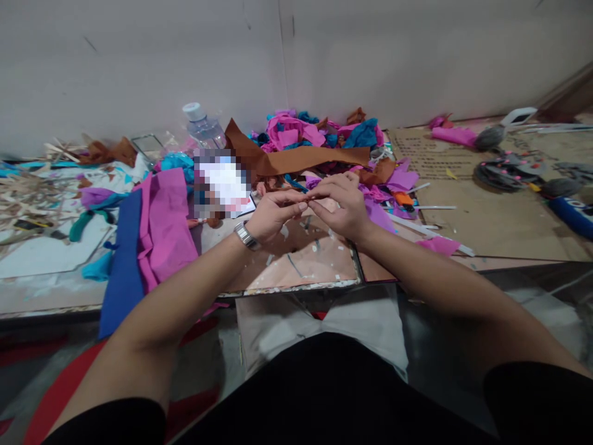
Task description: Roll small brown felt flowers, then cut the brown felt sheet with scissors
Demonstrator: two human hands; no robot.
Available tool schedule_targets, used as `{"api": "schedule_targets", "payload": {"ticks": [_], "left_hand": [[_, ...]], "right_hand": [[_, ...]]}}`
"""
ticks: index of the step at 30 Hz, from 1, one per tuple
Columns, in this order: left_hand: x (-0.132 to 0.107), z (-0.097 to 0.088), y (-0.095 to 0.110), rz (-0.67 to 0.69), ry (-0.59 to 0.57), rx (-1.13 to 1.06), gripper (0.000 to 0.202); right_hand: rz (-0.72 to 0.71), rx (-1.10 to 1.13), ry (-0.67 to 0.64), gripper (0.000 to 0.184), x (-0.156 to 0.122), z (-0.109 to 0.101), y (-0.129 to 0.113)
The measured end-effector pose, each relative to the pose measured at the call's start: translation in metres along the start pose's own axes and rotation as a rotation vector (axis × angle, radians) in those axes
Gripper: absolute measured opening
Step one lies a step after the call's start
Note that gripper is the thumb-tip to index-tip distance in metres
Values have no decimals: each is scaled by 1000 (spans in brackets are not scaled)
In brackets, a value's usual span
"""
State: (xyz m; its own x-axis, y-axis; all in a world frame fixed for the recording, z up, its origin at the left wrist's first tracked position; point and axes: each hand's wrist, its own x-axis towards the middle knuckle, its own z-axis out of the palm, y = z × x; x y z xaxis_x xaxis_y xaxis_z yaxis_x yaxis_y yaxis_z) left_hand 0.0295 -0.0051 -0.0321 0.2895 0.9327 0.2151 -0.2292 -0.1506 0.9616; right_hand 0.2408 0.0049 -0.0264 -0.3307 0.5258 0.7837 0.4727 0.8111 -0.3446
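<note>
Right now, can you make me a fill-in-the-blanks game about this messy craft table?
The wristwatch is on the person's ____ wrist.
The bottle by the wall has a ____ cap.
The big sheet hanging over the table edge beside the pink sheet is ____.
The long strip beyond the left hand and right hand is ____.
Missing words: left, white, blue, brown.

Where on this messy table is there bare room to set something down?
The cardboard on the right is mostly bare, between the white strips and the blue tube. A patch of board lies below the left hand and right hand, which pinch a brown scrap. The colourful heap by the wall and pink sheet are crowded.
</note>
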Motion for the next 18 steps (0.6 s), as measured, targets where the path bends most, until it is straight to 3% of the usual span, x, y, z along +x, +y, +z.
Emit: {"api": "schedule_targets", "payload": {"ticks": [4,12,15,18], "left_hand": [[0,1,2,6,-15,-2,28],[-2,5,4,-112,38,-10,42],[-1,3,2,-56,55,41,51],[0,-1,2,33,75,197,44]], "right_hand": [[6,22,-15,14,-1,1,2],[2,16,-27,17,-2,3,6],[12,30,-23,17,-2,3,5],[18,26,-42,18,-1,4,4]]}}
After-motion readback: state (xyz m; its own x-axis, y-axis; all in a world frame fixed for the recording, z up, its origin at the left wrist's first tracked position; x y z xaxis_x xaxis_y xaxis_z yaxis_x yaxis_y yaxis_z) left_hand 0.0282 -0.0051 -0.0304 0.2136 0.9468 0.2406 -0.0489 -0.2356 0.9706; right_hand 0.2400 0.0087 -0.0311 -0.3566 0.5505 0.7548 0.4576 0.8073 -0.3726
